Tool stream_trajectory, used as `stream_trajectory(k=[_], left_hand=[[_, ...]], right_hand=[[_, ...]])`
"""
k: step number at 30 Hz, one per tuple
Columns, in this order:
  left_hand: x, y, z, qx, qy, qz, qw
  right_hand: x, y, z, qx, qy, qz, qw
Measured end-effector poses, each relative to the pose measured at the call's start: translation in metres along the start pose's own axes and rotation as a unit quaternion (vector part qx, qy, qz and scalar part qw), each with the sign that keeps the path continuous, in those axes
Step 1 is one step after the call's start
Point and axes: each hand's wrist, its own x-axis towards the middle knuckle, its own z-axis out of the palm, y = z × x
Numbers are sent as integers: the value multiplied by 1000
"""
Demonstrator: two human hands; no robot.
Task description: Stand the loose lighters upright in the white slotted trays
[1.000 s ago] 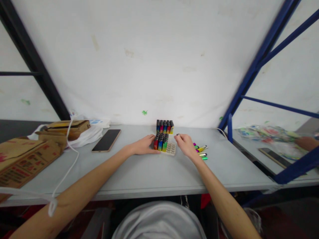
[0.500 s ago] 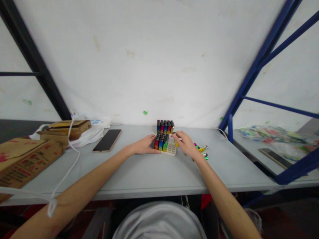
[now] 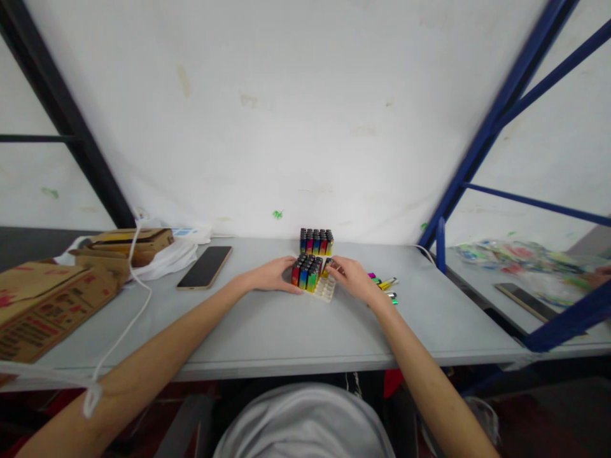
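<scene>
In the head view a pale tray (image 3: pixel 326 290) of small sockets stands on the table, its left part filled with upright lighters (image 3: pixel 305 275) in red, blue and green with black tops. My left hand (image 3: pixel 275 275) grips the tray's left end, thumb at the front and fingers toward the back. A yellow lighter (image 3: pixel 326 268) is pinched between the fingertips of my right hand (image 3: pixel 352 277), upright at the back of the bare sockets. Whether its base sits in a socket I cannot tell. Behind stands another block of upright lighters (image 3: pixel 316 242).
Several loose lighters (image 3: pixel 387 284) lie right of my right hand. A phone (image 3: pixel 205 267) and cardboard boxes (image 3: pixel 62 305) are at the left, with a white cable (image 3: pixel 143 299). A blue metal frame (image 3: pixel 470 152) borders the right. Another person's hand (image 3: pixel 600 277) shows at the far right.
The yellow lighter has come left to the tray with my right hand. The tray has turned slightly and shifted left under my left hand. Another person's hand has appeared at the far right.
</scene>
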Motion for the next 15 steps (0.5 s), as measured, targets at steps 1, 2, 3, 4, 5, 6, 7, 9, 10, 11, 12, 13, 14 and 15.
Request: stream_trajectory(k=[1, 2, 3, 4, 5, 6, 7, 9, 10, 11, 12, 13, 14, 15], left_hand=[[0, 0, 0, 3, -1, 0, 1000], [0, 1, 0, 5, -1, 1, 1000], [0, 2, 0, 7, -2, 3, 1000], [0, 2, -1, 8, -2, 5, 1000], [0, 3, -1, 9, -2, 7, 1000], [0, 4, -1, 9, -2, 7, 1000], [0, 6, -1, 10, -3, 6, 1000], [0, 7, -2, 11, -4, 2, 1000], [0, 8, -2, 12, -6, 0, 1000], [-1, 9, -2, 14, -7, -1, 1000], [-1, 9, -2, 15, -7, -3, 1000], [-1, 9, -3, 15, -8, -4, 1000], [-1, 9, -3, 15, -7, -6, 1000], [-1, 9, -3, 15, -6, -6, 1000]], right_hand=[[0, -1, 2, -3, -1, 0, 1000], [0, -3, 3, -1, -6, 0, 1000], [-1, -5, 4, 4, -14, 1, 1000], [-1, -7, 4, 10, -23, 2, 1000], [-2, -9, 4, 16, -32, 4, 999], [-3, -12, 4, 18, -38, 7, 999], [-4, -14, 3, 17, -41, 12, 999], [-4, -17, 2, 12, -42, 25, 999], [-4, -18, 1, 11, -41, 31, 999], [-4, -19, 1, 11, -41, 38, 998], [-4, -20, 1, 10, -40, 46, 998], [-4, -20, 0, 7, -39, 55, 998], [-3, -20, 0, 2, -40, 65, 997], [-3, -20, 0, -6, -41, 74, 996]])
